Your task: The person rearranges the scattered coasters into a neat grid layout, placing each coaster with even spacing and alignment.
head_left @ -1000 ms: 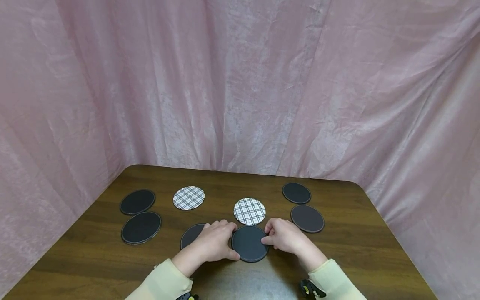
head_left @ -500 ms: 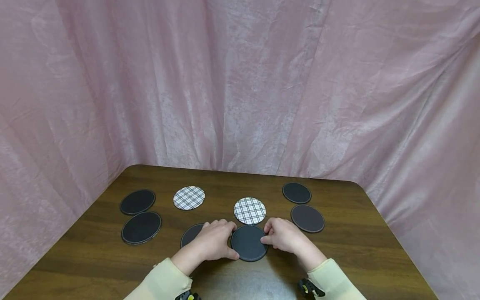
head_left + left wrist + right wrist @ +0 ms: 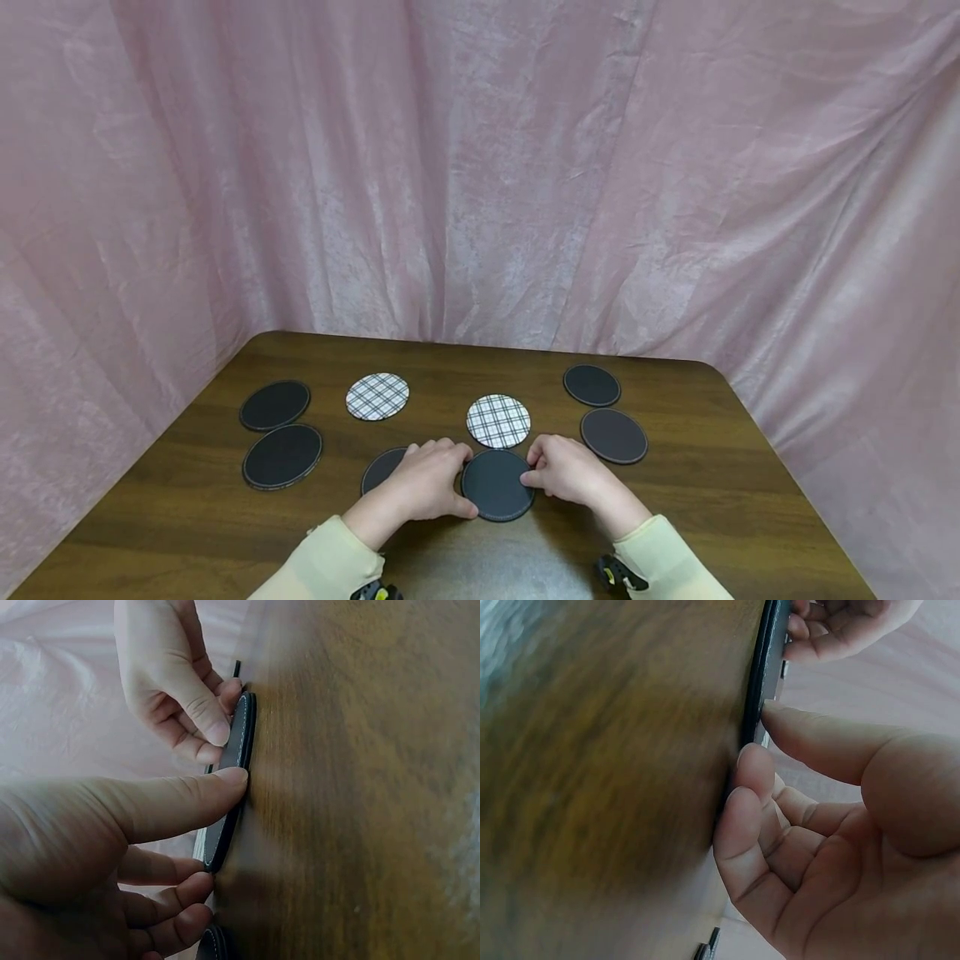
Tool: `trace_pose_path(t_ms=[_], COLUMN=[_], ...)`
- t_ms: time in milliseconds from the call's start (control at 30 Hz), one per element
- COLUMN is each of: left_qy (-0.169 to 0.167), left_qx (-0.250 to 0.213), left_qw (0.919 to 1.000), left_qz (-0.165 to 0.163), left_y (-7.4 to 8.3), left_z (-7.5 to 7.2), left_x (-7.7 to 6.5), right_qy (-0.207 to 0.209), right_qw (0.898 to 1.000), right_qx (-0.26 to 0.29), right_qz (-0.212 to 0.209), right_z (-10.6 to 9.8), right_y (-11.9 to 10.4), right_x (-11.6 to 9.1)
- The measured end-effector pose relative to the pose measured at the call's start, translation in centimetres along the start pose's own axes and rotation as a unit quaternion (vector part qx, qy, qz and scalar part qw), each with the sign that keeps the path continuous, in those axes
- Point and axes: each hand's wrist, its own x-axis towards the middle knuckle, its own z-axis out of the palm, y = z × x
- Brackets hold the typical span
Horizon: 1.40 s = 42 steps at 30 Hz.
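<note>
A round black coaster (image 3: 495, 487) with a stitched rim lies on the wooden table between both hands. My left hand (image 3: 429, 482) grips it from the left, thumb at the near edge and fingers at the far-left edge. From the right, my right hand (image 3: 567, 472) pinches the rim, its thumb on top and curled fingers against the side. Edge-on in the left wrist view, the coaster (image 3: 222, 836) shows a thick, layered edge. A white plaid coaster (image 3: 498, 422) sits right at its far rim. Another dark coaster (image 3: 381, 468) is partly hidden behind my left hand.
Two black coasters lie at the left, one farther (image 3: 275, 404) and one nearer (image 3: 282, 456). A second plaid coaster (image 3: 377, 396) is at the back. At the right are a black coaster (image 3: 592, 385) and a dark brown one (image 3: 614, 436). Pink curtains (image 3: 480, 167) surround the table.
The held coaster has shifted very slightly left and away from me. Both hands keep nearly the same pose on it, and the other coasters stay in place.
</note>
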Motion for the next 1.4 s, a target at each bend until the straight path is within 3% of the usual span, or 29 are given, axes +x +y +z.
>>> trace_pose_path(t_ms=[1400], left_qy=[0.004], left_qx=[0.01], left_qw=[0.9998], left_qz=[-0.018], left_y=[-0.4], left_z=[0.1], left_x=[1.2], right_qy=[0.004], right_qw=[1.0], right_qx=[-0.02], right_qz=[0.002], right_z=[0.0], right_y=[0.0], right_x=[1.4])
